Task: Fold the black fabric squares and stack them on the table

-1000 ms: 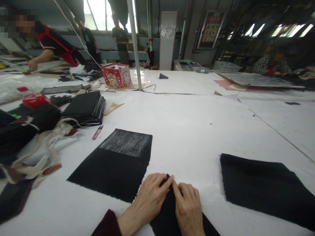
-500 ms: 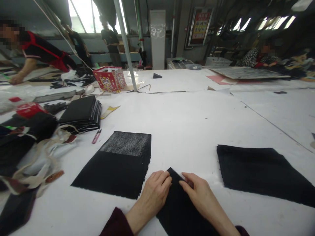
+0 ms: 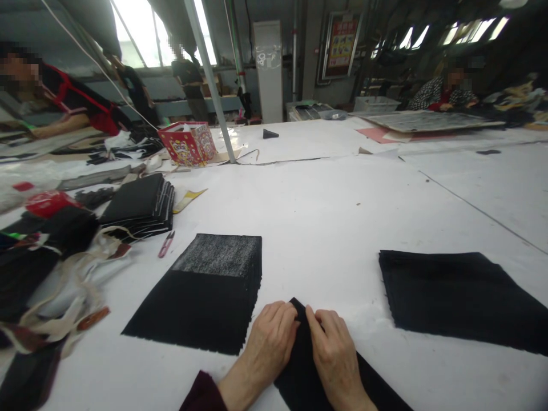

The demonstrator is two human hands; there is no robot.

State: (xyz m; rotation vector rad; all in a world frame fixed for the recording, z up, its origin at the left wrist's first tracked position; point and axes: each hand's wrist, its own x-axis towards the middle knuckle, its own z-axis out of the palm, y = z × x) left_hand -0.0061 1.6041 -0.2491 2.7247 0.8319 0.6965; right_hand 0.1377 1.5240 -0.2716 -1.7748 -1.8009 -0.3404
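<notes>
A black fabric piece point(image 3: 299, 374) lies on the white table in front of me, its narrow corner pointing away. My left hand point(image 3: 274, 337) is closed on the left edge of that corner, fingers curled over it. On the other edge, my right hand point(image 3: 334, 348) grips with thumb and bent fingers, its back covering part of the cloth. To the left rests a stack of black fabric pieces point(image 3: 188, 308), the top one showing a speckled grey band point(image 3: 218, 255) at its far end. Another black fabric stack point(image 3: 454, 297) lies to the right.
Pink thread snips point(image 3: 166, 244) lie near a thick pile of folded black cloth point(image 3: 135, 200). Straps and scraps point(image 3: 64, 285) clutter the left side. A red patterned box point(image 3: 186, 142) stands by a metal pole point(image 3: 212, 80). Other people point(image 3: 72, 103) work around the tables.
My right hand has turned over and closed on the fabric's edge, moving slightly nearer my left hand. My left hand keeps its hold. The view has shifted slightly.
</notes>
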